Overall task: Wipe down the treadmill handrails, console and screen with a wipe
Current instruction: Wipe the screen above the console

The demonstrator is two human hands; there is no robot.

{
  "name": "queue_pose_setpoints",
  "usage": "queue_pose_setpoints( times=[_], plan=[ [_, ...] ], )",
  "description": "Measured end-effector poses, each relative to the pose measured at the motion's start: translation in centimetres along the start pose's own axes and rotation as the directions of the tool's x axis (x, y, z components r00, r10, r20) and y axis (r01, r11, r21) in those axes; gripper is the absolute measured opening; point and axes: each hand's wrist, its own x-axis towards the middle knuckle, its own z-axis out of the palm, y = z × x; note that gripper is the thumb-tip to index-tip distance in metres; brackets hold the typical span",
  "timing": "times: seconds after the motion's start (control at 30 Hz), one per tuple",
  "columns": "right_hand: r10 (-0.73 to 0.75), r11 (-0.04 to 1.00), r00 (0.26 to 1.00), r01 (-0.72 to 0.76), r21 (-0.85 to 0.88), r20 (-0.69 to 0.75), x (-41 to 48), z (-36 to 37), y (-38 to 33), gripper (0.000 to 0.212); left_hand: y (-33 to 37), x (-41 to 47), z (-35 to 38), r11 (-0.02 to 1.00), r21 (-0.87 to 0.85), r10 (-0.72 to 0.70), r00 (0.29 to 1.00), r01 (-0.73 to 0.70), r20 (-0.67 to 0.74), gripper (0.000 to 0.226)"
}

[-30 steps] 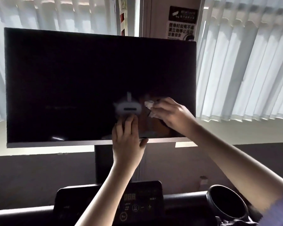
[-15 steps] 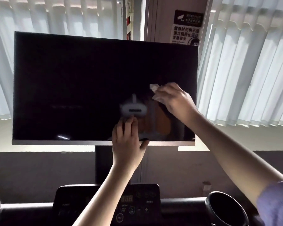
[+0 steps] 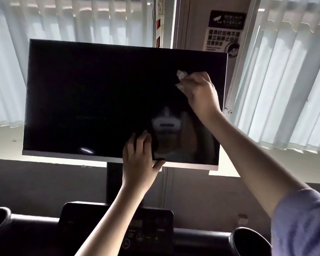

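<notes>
Wipe (image 3: pixel 180 78), a bunched white wad, is pinched in the curled fingers of the right hand (image 3: pixel 200 93) and pressed to the upper right of the dark screen (image 3: pixel 92 100). Left hand (image 3: pixel 138 159) lies spread flat on the glass with its thumb at the bottom edge, probably steadying the panel against the rubbing. Console (image 3: pixel 148 231) sits below.

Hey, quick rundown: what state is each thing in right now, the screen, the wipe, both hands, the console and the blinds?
screen: dark, showing only reflections.
wipe: crumpled, against the screen's upper right.
right hand: grips the wipe.
left hand: fingers flat on the screen's lower edge.
console: too dim to tell if it is on.
blinds: drawn across the windows.
</notes>
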Motion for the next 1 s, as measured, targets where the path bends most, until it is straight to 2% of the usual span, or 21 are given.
queue_pose_setpoints(
  times=[0.03,0.13,0.2,0.27,0.33,0.4,0.47,0.53,0.57,0.63,0.7,0.77,0.83,0.93,1.0],
  plan=[
    [0.005,0.999,1.000,-0.004,0.032,-0.002,-0.3,0.4,-0.2,0.015,0.0,0.0,-0.1,1.000,0.013,-0.001,1.000,0.001,0.007,0.086],
    [-0.216,0.972,0.970,0.203,0.115,0.114,-1.6,0.7,-0.3,0.016,0.1,0.2,-0.2,0.999,0.035,-0.002,1.000,0.002,0.017,0.086],
    [-0.277,0.957,0.951,0.261,0.124,0.139,-0.6,0.2,0.3,0.014,0.1,0.1,-0.1,0.999,0.045,0.004,1.000,-0.005,0.017,0.085],
    [-0.187,0.982,0.980,0.183,0.055,0.072,1.4,0.1,1.0,0.021,0.1,0.0,-0.1,0.999,0.046,0.008,1.000,-0.008,0.007,0.086],
    [-0.004,1.000,1.000,0.004,-0.013,0.015,3.3,0.4,1.2,0.032,0.0,-0.1,0.0,0.999,0.044,0.007,1.000,-0.007,-0.003,0.086],
    [0.088,0.996,0.995,-0.089,-0.024,-0.042,4.0,1.1,0.8,0.030,0.1,-0.1,0.0,0.999,0.044,0.007,1.000,-0.007,-0.014,0.085],
    [0.008,0.999,0.999,-0.007,0.052,-0.031,3.7,1.6,0.0,0.020,0.0,-0.1,0.1,0.999,0.044,0.012,1.000,-0.011,-0.020,0.085],
    [-0.171,0.980,0.984,0.164,0.112,0.056,3.3,1.2,-0.1,0.015,0.0,-0.2,0.2,0.999,0.041,0.014,1.000,-0.013,-0.027,0.085],
    [-0.213,0.974,0.972,0.203,0.105,0.100,3.6,0.8,0.2,0.016,0.0,-0.2,0.2,0.999,0.040,0.014,1.000,-0.013,-0.028,0.085],
    [-0.124,0.992,0.985,0.120,0.039,0.121,5.0,0.1,1.1,0.024,0.0,-0.2,0.3,0.999,0.038,0.018,0.999,-0.017,-0.034,0.084],
    [0.049,0.998,0.998,-0.048,-0.037,0.041,6.4,-0.1,2.3,0.031,0.0,-0.2,0.3,0.999,0.034,0.024,0.999,-0.022,-0.037,0.082],
    [0.128,0.990,0.991,-0.130,-0.060,-0.027,6.5,0.4,2.4,0.029,-0.1,-0.2,0.2,0.999,0.038,0.026,0.999,-0.024,-0.040,0.080],
    [0.070,0.997,0.998,-0.070,-0.011,0.002,5.6,0.7,1.6,0.022,-0.1,-0.2,0.2,0.999,0.039,0.024,0.999,-0.023,-0.040,0.080],
    [-0.136,0.989,0.984,0.128,0.073,0.113,4.0,0.0,1.7,0.019,0.0,-0.2,0.3,0.999,0.040,0.023,0.999,-0.022,-0.029,0.082],
    [-0.076,0.997,0.992,0.073,0.030,0.101,4.5,-0.7,2.3,0.023,0.0,-0.2,0.3,0.999,0.046,0.019,1.000,-0.018,-0.025,0.083]
  ],
)
